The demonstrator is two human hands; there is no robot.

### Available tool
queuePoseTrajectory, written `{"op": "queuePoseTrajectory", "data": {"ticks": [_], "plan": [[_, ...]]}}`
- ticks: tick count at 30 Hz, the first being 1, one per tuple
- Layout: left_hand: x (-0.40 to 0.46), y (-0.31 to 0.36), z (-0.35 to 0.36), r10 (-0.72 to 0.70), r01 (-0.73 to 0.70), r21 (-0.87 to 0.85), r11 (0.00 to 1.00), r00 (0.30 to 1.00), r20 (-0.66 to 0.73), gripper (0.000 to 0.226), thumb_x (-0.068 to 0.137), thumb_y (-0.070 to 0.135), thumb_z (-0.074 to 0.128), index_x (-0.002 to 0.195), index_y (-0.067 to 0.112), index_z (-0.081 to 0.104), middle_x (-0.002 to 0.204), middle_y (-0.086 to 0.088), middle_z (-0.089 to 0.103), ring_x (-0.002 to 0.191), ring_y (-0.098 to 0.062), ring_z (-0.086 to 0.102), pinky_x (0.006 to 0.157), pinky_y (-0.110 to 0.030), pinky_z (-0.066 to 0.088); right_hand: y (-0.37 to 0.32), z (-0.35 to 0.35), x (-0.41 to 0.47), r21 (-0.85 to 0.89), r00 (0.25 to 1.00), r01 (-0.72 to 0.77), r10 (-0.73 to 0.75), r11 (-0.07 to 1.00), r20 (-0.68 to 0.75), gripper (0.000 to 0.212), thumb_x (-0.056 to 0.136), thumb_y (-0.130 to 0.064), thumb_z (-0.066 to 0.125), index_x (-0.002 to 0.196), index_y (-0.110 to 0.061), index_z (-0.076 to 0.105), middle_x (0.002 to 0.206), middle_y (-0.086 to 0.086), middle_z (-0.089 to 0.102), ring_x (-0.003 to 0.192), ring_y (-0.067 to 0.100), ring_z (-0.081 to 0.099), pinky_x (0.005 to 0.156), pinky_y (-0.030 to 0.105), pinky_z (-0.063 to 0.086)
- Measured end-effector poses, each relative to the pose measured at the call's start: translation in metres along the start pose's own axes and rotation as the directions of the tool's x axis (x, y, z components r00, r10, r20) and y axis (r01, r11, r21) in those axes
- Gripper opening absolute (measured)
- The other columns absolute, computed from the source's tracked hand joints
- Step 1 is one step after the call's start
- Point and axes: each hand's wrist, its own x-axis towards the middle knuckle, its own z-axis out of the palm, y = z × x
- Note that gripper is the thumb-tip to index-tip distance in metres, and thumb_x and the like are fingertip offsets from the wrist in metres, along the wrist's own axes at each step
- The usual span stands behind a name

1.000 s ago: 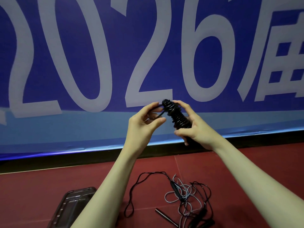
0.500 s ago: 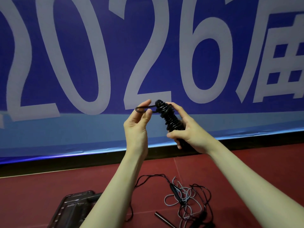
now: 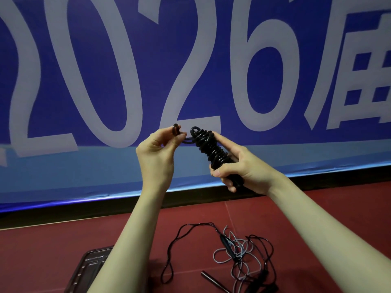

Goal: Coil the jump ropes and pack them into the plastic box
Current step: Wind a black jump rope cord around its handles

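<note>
My right hand (image 3: 243, 168) grips the handles of a black jump rope (image 3: 211, 150) whose cord is wound round them in tight coils. My left hand (image 3: 156, 153) pinches the free loop of that cord (image 3: 176, 129) just left of the coil's top. Both hands are raised in front of the blue banner. On the red floor below lies a loose tangle of black and grey jump ropes (image 3: 239, 253). The clear plastic box (image 3: 88, 269) sits on the floor at the lower left, partly hidden by my left forearm.
A blue banner with large white figures (image 3: 190, 70) fills the background and meets the red floor (image 3: 42, 250) along a dark strip. A dark rope handle (image 3: 213, 281) lies on the floor near the tangle.
My left hand has turned the cord's end loop upward and holds it a little higher and closer to the coil. My right hand keeps its grip on the wound handles.
</note>
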Motion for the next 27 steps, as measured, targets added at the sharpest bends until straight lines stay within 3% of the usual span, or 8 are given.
{"op": "queuePoseTrajectory", "data": {"ticks": [3, 5, 7, 10, 16, 20, 24, 27], "plan": [[0.0, -0.007, -0.004, 0.214, -0.212, 0.342, 0.916, 0.976, 0.03, 0.017, 0.08, 0.014, 0.074, 0.097, 0.013, 0.076, 0.079, -0.008, 0.065, 0.065, -0.005, 0.056, 0.066, -0.014, 0.043, -0.002, 0.004, 0.0, -0.025, 1.0, 0.012, -0.012, 1.0, 0.006, 0.087, 0.077, 0.003, 0.065, 0.137, -0.054, 0.038, 0.078, 0.0, 0.06, 0.051, 0.018, 0.045, 0.043, 0.027, 0.042], [-0.001, -0.01, -0.002, 0.304, -0.304, 0.494, 0.815, 0.949, 0.081, 0.017, 0.082, 0.021, 0.07, 0.097, 0.017, 0.077, 0.074, -0.009, 0.057, 0.062, -0.015, 0.053, 0.061, -0.025, 0.043, -0.003, 0.005, -0.001, -0.044, 1.0, 0.017, -0.018, 0.999, -0.004, 0.085, 0.081, 0.008, 0.063, 0.131, -0.057, 0.04, 0.078, -0.001, 0.06, 0.05, 0.018, 0.045, 0.044, 0.028, 0.042], [0.0, -0.011, -0.003, 0.34, -0.334, 0.555, 0.762, 0.936, 0.097, 0.017, 0.083, 0.022, 0.068, 0.097, 0.018, 0.077, 0.072, -0.008, 0.053, 0.06, -0.025, 0.053, 0.058, -0.03, 0.042, -0.005, 0.006, -0.001, -0.069, 1.0, 0.011, -0.012, 0.998, -0.009, 0.087, 0.083, 0.01, 0.062, 0.132, -0.057, 0.038, 0.079, 0.003, 0.059, 0.05, 0.018, 0.045, 0.043, 0.028, 0.042], [0.001, -0.014, -0.008, 0.439, -0.424, 0.606, 0.673, 0.888, 0.135, 0.019, 0.081, 0.014, 0.069, 0.099, 0.015, 0.076, 0.071, -0.006, 0.053, 0.058, -0.027, 0.052, 0.054, -0.03, 0.043, -0.007, 0.009, -0.001, -0.182, 1.0, 0.019, -0.019, 0.983, -0.002, 0.089, 0.081, 0.01, 0.064, 0.138, -0.053, 0.038, 0.083, 0.008, 0.057, 0.05, 0.021, 0.045, 0.043, 0.029, 0.044], [0.001, -0.021, -0.015, 0.621, -0.605, 0.655, 0.453, 0.742, 0.255, 0.017, 0.078, 0.0, 0.072, 0.093, 0.007, 0.076, 0.069, -0.001, 0.065, 0.067, -0.018, 0.041, 0.056, -0.034, 0.037, -0.006, 0.006, -0.001, -0.201, 0.998, -0.035, 0.044, 0.979, 0.043, 0.088, 0.081, 0.009, 0.065, 0.144, -0.045, 0.038, 0.074, -0.003, 0.06, 0.051, 0.023, 0.042, 0.041, 0.028, 0.042], [-0.002, -0.024, -0.016, 0.594, -0.575, 0.632, 0.52, 0.775, 0.216, 0.019, 0.078, -0.001, 0.071, 0.094, 0.006, 0.076, 0.069, -0.003, 0.063, 0.066, -0.017, 0.04, 0.054, -0.031, 0.041, -0.005, 0.005, -0.004, -0.136, 0.994, -0.05, 0.062, 0.989, 0.084, 0.082, 0.082, 0.009, 0.064, 0.131, -0.054, 0.046, 0.077, -0.003, 0.06, 0.048, 0.018, 0.042, 0.039, 0.026, 0.042], [-0.002, -0.024, -0.015, 0.516, -0.501, 0.575, 0.647, 0.842, 0.154, 0.019, 0.084, 0.014, 0.064, 0.098, 0.011, 0.076, 0.069, -0.003, 0.056, 0.061, -0.024, 0.05, 0.055, -0.03, 0.046, -0.004, 0.004, -0.004, -0.015, 0.988, -0.074, 0.076, 0.997, 0.135, 0.086, 0.075, 0.001, 0.064, 0.145, -0.041, 0.038, 0.078, 0.002, 0.058, 0.045, 0.016, 0.042, 0.038, 0.023, 0.04], [-0.001, -0.023, -0.015, 0.568, -0.557, 0.611, 0.563, 0.797, 0.203, 0.017, 0.083, 0.008, 0.067, 0.097, 0.008, 0.076, 0.068, -0.002, 0.061, 0.065, -0.017, 0.042, 0.056, -0.028, 0.041, -0.004, 0.003, -0.003, -0.008, 0.989, -0.073, 0.073, 0.997, 0.126, 0.087, 0.073, 0.0, 0.064, 0.146, -0.038, 0.038, 0.08, 0.005, 0.057, 0.045, 0.016, 0.041, 0.038, 0.023, 0.04]]}}
